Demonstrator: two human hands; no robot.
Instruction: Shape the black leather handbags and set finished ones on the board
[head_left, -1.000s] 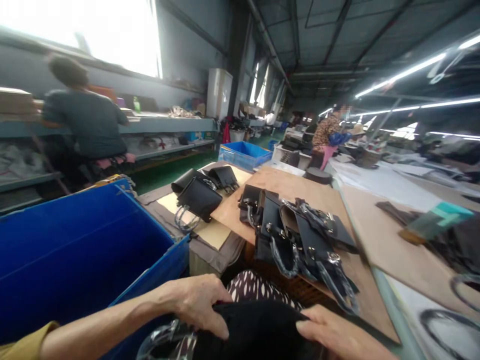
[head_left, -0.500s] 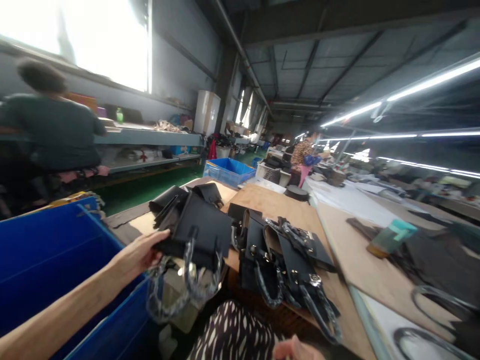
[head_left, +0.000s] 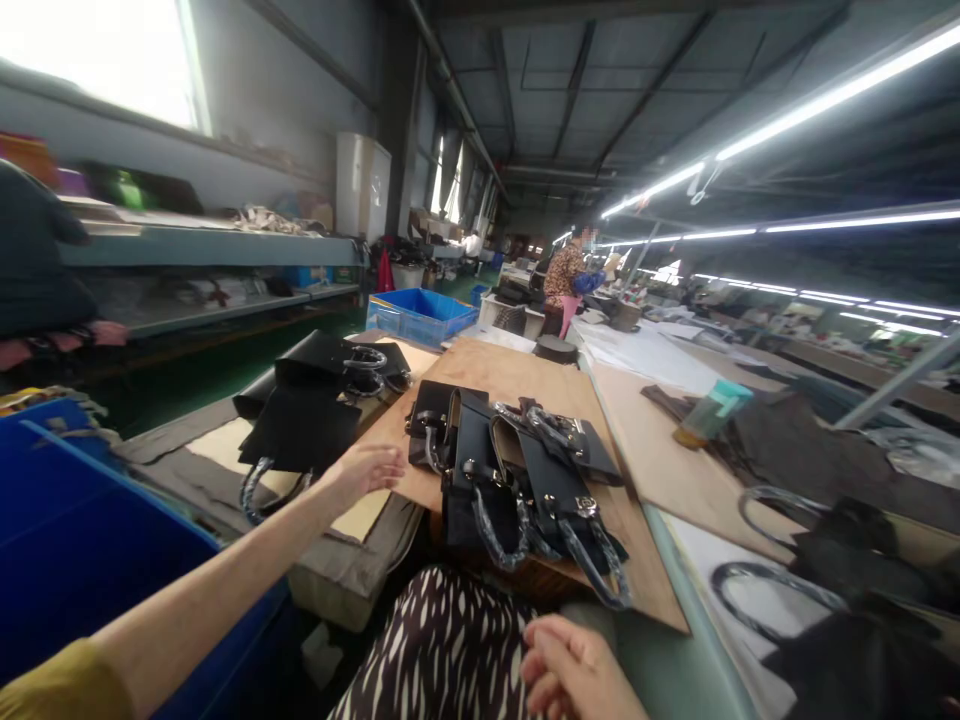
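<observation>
My left hand (head_left: pixel 367 470) is stretched out with its fingers extended and nothing in them. It is between a black handbag (head_left: pixel 304 430) on the left and a group of black handbags (head_left: pixel 487 465) on the wooden board. The left handbag lies on a padded surface, its plastic-wrapped handle (head_left: pixel 253 490) hanging toward me. Behind it are more black bags (head_left: pixel 319 362), partly overlapping. The board's bags have metal fittings and wrapped handles. Low in the view, above my patterned lap, my right hand (head_left: pixel 577 665) is loosely curled; no object shows in it.
A blue bin (head_left: pixel 97 540) stands at the left, another blue crate (head_left: pixel 424 315) farther ahead. The wooden board (head_left: pixel 517 365) lies before me. On the right-hand table are a teal-lidded bottle (head_left: pixel 712 412), dark material and wrapped handles (head_left: pixel 772 600). People work at the left and farther off.
My left hand has let go of the black handbag, which now rests among the bags on the left. The view has turned right, and more of my right hand shows.
</observation>
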